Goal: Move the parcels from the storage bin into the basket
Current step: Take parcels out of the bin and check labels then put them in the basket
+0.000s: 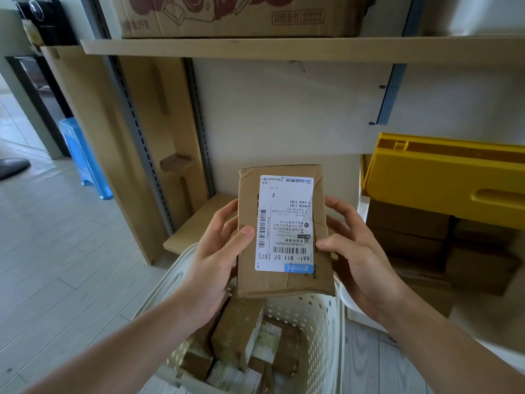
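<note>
Both hands, left hand (218, 251) and right hand (358, 251), grip one cardboard parcel (284, 231) by its side edges, label up, poised over the basket (321, 322) for lowering onto stacked parcels (241, 336).

Between the fingers (246, 232), a creased matt cardboard parcel (322, 223) with glossy paper label (285, 223); below them, a perforated smooth plastic basket (315, 317).

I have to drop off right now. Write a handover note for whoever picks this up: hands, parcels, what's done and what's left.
Left hand and right hand both grip one brown parcel, label up, held above the white basket.
Done: several parcels already lie in the basket.
Left: lower this one in, then fetch the boxes remaining in the storage bin under the raised yellow lid on the right.
</note>
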### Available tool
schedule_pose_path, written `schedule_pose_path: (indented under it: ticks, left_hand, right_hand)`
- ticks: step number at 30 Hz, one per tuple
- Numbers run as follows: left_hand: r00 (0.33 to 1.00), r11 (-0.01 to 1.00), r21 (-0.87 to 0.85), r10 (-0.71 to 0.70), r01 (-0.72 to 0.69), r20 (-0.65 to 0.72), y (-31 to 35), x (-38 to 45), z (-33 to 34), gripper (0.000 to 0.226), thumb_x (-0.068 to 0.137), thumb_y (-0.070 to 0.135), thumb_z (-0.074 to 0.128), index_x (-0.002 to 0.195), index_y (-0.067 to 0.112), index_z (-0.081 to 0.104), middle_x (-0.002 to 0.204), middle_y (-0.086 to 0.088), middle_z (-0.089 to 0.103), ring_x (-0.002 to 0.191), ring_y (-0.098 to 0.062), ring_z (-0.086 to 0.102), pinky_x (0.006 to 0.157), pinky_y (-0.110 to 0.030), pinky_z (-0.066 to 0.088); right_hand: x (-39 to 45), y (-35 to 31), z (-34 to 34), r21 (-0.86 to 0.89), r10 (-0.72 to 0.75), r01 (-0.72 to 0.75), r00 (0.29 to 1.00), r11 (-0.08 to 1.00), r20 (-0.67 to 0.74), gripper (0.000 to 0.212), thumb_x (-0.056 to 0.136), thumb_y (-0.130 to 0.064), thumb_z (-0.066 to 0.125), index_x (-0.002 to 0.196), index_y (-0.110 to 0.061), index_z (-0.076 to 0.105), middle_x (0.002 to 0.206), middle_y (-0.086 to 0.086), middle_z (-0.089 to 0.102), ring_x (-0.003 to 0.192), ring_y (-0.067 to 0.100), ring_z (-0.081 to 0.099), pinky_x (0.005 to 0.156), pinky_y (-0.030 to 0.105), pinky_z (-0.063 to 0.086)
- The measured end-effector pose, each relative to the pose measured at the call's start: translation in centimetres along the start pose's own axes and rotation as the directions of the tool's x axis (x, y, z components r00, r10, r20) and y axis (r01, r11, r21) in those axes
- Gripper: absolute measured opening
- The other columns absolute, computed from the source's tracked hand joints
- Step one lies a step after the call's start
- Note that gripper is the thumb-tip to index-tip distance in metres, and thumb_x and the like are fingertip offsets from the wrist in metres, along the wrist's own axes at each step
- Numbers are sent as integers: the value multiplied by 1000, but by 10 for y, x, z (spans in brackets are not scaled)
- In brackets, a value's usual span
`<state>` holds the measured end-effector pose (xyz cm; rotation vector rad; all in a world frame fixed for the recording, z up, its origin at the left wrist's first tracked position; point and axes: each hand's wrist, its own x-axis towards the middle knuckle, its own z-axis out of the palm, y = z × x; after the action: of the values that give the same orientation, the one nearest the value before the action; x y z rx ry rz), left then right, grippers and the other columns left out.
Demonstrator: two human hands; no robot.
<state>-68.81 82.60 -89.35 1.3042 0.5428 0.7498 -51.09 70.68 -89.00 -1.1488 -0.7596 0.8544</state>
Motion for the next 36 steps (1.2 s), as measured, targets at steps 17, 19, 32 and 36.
schedule_pose_path:
  ticks: [17, 19, 32, 36]
  left_hand:
    - [984, 967, 223, 146, -122, -97, -2, 5, -9, 53, 84, 47, 63, 135, 37, 53, 111, 7, 74, 103, -14, 71, 87, -35, 57]
    - [983, 993, 116, 51, -30, -177, -4, 7, -14, 71, 80, 61, 68, 142, 38, 44, 104, 6, 74, 97, -14, 71, 90, -44, 55]
    - [991, 989, -100, -101, 110, 92, -11, 1, -19, 63, 76, 30, 76, 134, 34, 54, 128, -8, 68, 89, -23, 64, 68, -32, 48]
    - [996, 995, -93, -51, 45, -70, -4, 1, -19, 56, 81, 34, 80, 133, 32, 60, 123, -5, 72, 86, -19, 60, 72, -32, 40]
  right_hand:
    - [-5, -17, 1, -71, -46, 36, 988, 997, -145, 65, 88, -14, 72, 135, -51, 49, 116, 23, 64, 104, 27, 71, 102, 60, 49]
    - [-6, -18, 5, -25, -87, 84, 982, 996, -165, 79, 77, -18, 80, 138, -52, 42, 120, 22, 62, 103, 25, 72, 98, 57, 53]
    - [-5, -8, 15, -79, -154, 142, 974, 987, -167, 53, 81, -11, 77, 124, -25, 49, 106, 0, 74, 99, 13, 72, 86, 28, 56]
    - [-2, -6, 11, -203, -166, 125, 965, 971, -201, 64, 61, -38, 82, 116, -24, 51, 114, -1, 70, 102, 12, 71, 90, 34, 56]
